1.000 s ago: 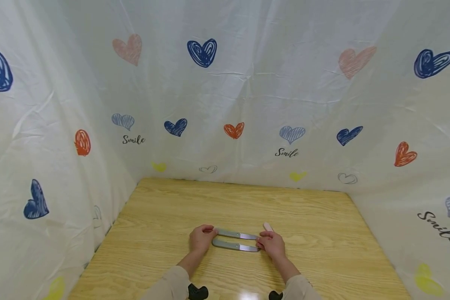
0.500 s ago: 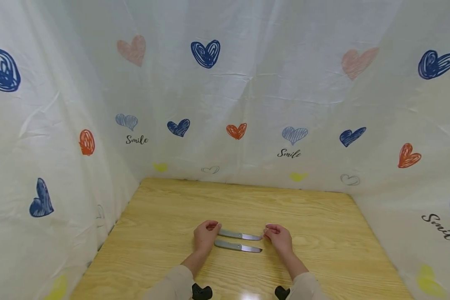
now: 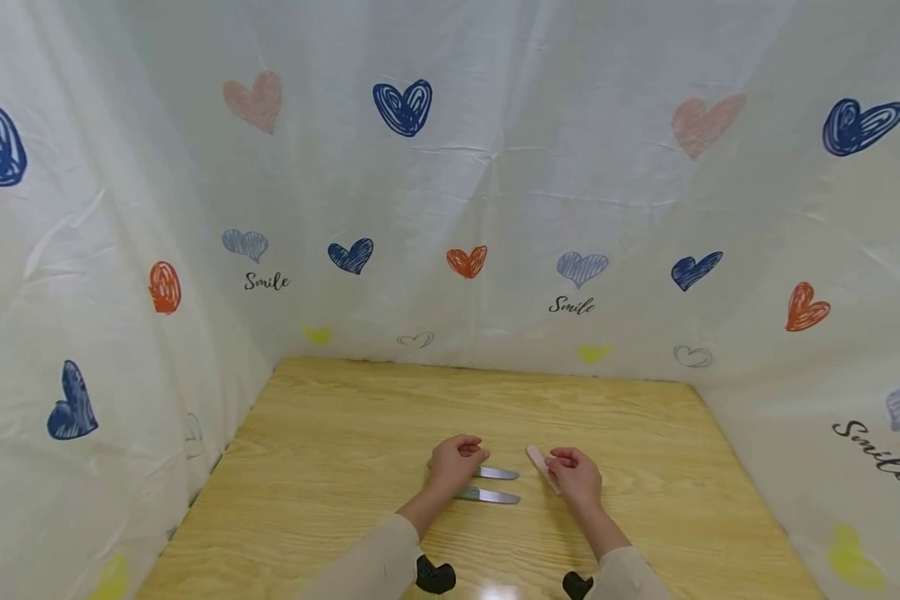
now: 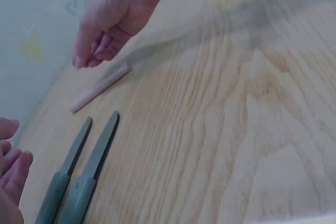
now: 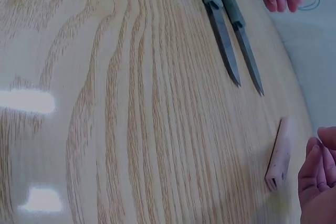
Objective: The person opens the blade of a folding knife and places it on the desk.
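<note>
Two knives with grey-green handles lie side by side on the table, blades pointing right: a far knife [image 3: 498,473] and a near knife [image 3: 499,497]. My left hand [image 3: 453,463] hovers over their handles, hiding much of them in the head view; the left wrist view shows its loosely bent fingers [image 4: 16,174] apart from both. To the right of the blade tips lies a slim pink piece [image 5: 280,153], slotted at one end like a folded knife. Beside it is my right hand [image 3: 577,477], fingers loosely curved, holding nothing in either wrist view.
The wooden table [image 3: 345,417] has edges at the back and both sides. A white cloth [image 3: 495,192] printed with hearts hangs around it. Black devices [image 3: 435,575] sit at the wrists below the beige sleeves [image 3: 375,562].
My left hand has moved right from the far knife's handle end to over the handles. My right hand has drawn away rightward from the blade tips, uncovering more of the pink piece.
</note>
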`<state>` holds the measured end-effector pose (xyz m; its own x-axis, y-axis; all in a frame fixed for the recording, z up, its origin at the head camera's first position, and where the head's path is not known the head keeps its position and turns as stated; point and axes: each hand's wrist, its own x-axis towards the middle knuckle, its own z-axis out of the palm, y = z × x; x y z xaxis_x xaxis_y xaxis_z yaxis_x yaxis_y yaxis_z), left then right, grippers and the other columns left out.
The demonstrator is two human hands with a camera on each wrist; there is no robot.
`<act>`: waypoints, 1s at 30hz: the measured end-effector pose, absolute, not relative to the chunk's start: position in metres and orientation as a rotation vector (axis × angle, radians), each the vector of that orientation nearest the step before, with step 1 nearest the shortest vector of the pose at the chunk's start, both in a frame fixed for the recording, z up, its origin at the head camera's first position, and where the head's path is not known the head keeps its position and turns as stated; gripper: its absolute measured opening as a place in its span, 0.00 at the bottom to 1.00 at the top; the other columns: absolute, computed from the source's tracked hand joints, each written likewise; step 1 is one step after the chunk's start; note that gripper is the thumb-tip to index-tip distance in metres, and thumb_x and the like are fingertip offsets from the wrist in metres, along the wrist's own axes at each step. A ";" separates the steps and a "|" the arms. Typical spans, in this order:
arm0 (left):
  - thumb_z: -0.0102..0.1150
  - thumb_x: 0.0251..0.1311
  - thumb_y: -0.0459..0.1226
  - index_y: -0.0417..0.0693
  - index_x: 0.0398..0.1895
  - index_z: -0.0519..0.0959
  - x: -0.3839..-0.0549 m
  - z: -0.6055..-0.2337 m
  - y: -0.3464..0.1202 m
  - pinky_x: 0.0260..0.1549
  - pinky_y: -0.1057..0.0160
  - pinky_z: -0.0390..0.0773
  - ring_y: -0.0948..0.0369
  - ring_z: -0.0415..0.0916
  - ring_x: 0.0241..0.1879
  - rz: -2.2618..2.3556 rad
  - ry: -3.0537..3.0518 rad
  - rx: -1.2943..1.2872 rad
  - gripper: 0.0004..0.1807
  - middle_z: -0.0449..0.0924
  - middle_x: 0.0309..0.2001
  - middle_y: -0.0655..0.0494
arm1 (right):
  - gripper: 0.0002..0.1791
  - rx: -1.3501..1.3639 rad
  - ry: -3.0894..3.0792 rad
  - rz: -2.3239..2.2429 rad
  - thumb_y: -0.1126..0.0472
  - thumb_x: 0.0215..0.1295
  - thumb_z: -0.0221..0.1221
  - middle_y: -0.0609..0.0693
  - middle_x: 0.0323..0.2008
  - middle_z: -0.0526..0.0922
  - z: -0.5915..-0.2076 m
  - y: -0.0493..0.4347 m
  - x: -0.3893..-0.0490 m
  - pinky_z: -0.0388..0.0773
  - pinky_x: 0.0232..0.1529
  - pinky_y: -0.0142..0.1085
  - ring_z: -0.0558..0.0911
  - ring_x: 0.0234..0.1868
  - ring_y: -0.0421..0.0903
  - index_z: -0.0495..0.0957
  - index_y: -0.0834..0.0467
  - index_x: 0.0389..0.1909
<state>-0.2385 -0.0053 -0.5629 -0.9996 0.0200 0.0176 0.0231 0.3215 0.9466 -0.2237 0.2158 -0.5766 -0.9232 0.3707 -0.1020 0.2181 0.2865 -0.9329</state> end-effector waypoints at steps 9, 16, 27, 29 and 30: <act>0.70 0.53 0.36 0.35 0.44 0.82 -0.250 -0.555 0.023 0.32 0.68 0.81 0.64 0.78 0.33 -1.836 -2.563 -0.054 0.17 0.83 0.33 0.53 | 0.13 -0.629 -2.410 1.613 0.65 0.57 0.64 0.41 0.21 0.78 -0.585 0.238 -0.216 0.74 0.24 0.23 0.75 0.24 0.34 0.80 0.69 0.40; 0.70 0.53 0.36 0.37 0.40 0.83 -0.262 -0.552 0.031 0.31 0.69 0.80 0.65 0.78 0.31 -1.835 -2.508 -0.011 0.14 0.84 0.31 0.53 | 0.14 -0.587 -2.598 1.475 0.59 0.56 0.67 0.47 0.28 0.83 -0.590 0.241 -0.210 0.71 0.30 0.26 0.75 0.29 0.37 0.81 0.63 0.39; 0.71 0.52 0.38 0.35 0.47 0.81 -0.271 -0.564 0.046 0.33 0.68 0.81 0.62 0.80 0.36 -1.875 -2.590 -0.058 0.20 0.84 0.37 0.49 | 0.18 -0.479 -2.697 1.399 0.59 0.50 0.72 0.52 0.31 0.81 -0.592 0.235 -0.202 0.72 0.27 0.26 0.76 0.31 0.40 0.81 0.65 0.40; 0.69 0.55 0.38 0.35 0.51 0.80 -0.269 -0.566 0.048 0.37 0.63 0.82 0.56 0.80 0.41 -1.882 -2.643 -0.138 0.22 0.84 0.44 0.46 | 0.19 -0.448 -2.727 1.352 0.60 0.49 0.72 0.52 0.32 0.81 -0.593 0.236 -0.200 0.71 0.28 0.26 0.75 0.31 0.40 0.82 0.65 0.40; 0.67 0.56 0.38 0.36 0.54 0.78 -0.268 -0.567 0.049 0.41 0.60 0.83 0.53 0.80 0.45 -1.886 -2.676 -0.181 0.24 0.82 0.48 0.44 | 0.19 -0.446 -2.739 1.339 0.60 0.49 0.72 0.52 0.32 0.81 -0.593 0.237 -0.199 0.71 0.28 0.26 0.75 0.31 0.40 0.82 0.65 0.40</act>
<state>-0.2681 0.0492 -0.5668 -0.9846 0.1681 -0.0482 0.0111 0.3353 0.9421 -0.1990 0.2371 -0.5930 -0.9563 0.2834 -0.0722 0.2311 0.5811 -0.7804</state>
